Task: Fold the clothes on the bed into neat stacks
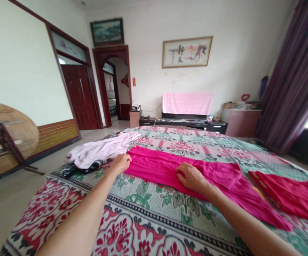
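Note:
A bright magenta garment (pixel 159 163) lies in a long folded strip across the patterned bedspread (pixel 138 209), its right end spreading into a loose sleeve or leg. At its left end my left hand (pixel 121 163) is closed, fingers pinched on the edge of the cloth. My right hand (pixel 192 176) rests on the middle of the strip near its front edge, fingers curled in against the fabric. Just beyond my left hand sits a heap of pale pink clothing (pixel 97 151), with black-and-white cloth partly hidden beneath it. A red garment (pixel 292 193) lies at the right.
Past the bed's far edge stands a low black cabinet (pixel 217 127), with a pink towel (pixel 187 104) draped over a screen. A round folding table (pixel 10 124) leans on the left wall. A dark purple curtain (pixel 287 78) hangs at the right.

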The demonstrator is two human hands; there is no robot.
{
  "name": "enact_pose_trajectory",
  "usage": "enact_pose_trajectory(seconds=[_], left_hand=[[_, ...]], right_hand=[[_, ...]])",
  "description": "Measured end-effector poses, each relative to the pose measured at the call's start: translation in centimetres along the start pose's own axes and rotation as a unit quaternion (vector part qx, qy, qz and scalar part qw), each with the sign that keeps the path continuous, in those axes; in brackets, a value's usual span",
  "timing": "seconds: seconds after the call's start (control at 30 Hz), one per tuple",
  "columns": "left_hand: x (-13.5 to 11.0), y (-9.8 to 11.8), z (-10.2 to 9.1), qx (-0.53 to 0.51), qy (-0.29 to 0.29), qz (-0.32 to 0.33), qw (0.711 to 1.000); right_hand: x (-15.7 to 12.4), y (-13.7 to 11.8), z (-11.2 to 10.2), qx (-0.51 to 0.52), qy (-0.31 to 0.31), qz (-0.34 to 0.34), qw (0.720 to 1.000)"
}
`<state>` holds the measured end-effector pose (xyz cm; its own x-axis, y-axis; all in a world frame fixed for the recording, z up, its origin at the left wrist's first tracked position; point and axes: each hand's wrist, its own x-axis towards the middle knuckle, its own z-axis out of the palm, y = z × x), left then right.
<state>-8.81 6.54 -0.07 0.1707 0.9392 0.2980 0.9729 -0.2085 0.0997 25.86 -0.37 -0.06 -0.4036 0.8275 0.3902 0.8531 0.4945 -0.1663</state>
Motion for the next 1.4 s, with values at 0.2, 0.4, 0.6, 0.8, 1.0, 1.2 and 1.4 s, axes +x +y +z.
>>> enact_pose_trajectory(seconds=[0.2,0.4,0.6,0.8,1.0,1.2,1.4], left_hand=[[0.2,0.7,0.4,0.013,0.035,-0.022,0.999],[0.0,0.8,0.5,0.017,0.058,-0.05,0.997],[-0.2,1.8,-0.2,0.024,0.091,-0.052,0.994],[-0.4,2.7,0.8,0.005,0.002,-0.029,1.0],[-0.6,2.9,1.2,0.008,-0.081,-0.06,0.995],[-0.4,3.7,0.6,0.006,-0.036,-0.052,0.998],[1.0,4.6,1.1,-0.021,-0.014,0.01,1.0]], right_hand=[[-0.5,0.9,1.0,0.05,0.062,-0.004,0.997],[-1.0,0.5,1.2,0.054,0.088,0.032,0.994],[-1.3,-0.3,0.6,0.06,0.106,-0.024,0.992],[-1.4,-0.7,0.2,0.114,0.052,-0.102,0.987],[-1.3,-0.6,0.4,0.132,0.032,-0.091,0.987],[-0.9,0.2,0.3,0.075,0.068,-0.062,0.993],[-0.1,1.6,-0.5,-0.086,0.048,0.009,0.995]])
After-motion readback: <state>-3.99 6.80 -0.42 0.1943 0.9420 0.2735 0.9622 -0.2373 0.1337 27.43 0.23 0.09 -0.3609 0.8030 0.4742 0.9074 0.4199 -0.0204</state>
